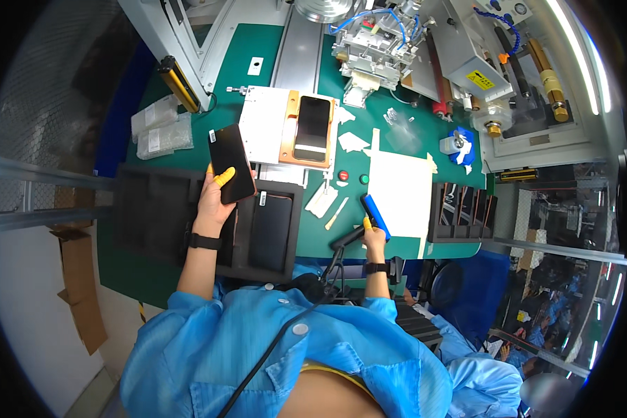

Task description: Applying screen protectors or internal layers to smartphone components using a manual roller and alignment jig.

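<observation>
My left hand (214, 198), with yellow finger cots, holds a black phone (231, 161) tilted above a black foam tray (188, 223). Another dark phone (270, 231) lies in a slot of that tray. My right hand (373, 237) grips a blue hand tool (375, 216) with a dark cable running down toward my body. It hovers at the near edge of the green mat (258, 56), beside a white sheet (400, 188). A third phone (312, 129) rests in an orange fixture (288, 132) on a white plate further back.
A machine with blue tubing (373, 45) stands at the back. A red button (343, 175) and a green button (364, 179) sit on the mat. A black rack of parts (463, 209) is at the right. Clear bags (161, 129) lie at the left. Another person in blue (481, 376) sits lower right.
</observation>
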Demonstrator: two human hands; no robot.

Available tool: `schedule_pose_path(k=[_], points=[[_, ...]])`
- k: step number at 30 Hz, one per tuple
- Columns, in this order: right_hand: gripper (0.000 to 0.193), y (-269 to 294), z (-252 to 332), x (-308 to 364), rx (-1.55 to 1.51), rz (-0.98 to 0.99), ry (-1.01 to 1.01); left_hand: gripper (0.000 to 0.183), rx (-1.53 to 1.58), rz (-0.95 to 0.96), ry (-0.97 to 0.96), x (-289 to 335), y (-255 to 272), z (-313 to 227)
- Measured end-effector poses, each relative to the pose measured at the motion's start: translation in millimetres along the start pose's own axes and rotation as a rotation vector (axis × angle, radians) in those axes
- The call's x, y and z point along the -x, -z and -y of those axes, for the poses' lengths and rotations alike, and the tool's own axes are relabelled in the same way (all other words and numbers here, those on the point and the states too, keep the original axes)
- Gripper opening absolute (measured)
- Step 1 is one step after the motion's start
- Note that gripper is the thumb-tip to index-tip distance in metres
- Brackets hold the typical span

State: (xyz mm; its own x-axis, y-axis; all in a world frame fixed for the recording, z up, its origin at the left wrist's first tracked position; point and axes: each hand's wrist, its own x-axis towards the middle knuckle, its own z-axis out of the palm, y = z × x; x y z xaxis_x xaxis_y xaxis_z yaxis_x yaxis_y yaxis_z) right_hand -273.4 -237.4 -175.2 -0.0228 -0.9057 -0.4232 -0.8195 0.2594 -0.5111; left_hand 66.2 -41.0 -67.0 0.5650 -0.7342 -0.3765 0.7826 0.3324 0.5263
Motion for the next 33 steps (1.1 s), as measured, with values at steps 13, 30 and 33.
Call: schedule_pose_path(k=[13,30,33], points=[[0.032,-12,295,-43,-0.593,0.469,0.486,0.039,0.007,-0.040,0.045,-4,-3,4],[0.041,-33,322,-27,-0.461,0.375,0.421,0.038,-0.012,0.009,0.073,-8,13,8],[0.038,-40,309,-11,-0.313,0.369,0.478,0.038,0.072,-0.032,0.071,-5,8,6]])
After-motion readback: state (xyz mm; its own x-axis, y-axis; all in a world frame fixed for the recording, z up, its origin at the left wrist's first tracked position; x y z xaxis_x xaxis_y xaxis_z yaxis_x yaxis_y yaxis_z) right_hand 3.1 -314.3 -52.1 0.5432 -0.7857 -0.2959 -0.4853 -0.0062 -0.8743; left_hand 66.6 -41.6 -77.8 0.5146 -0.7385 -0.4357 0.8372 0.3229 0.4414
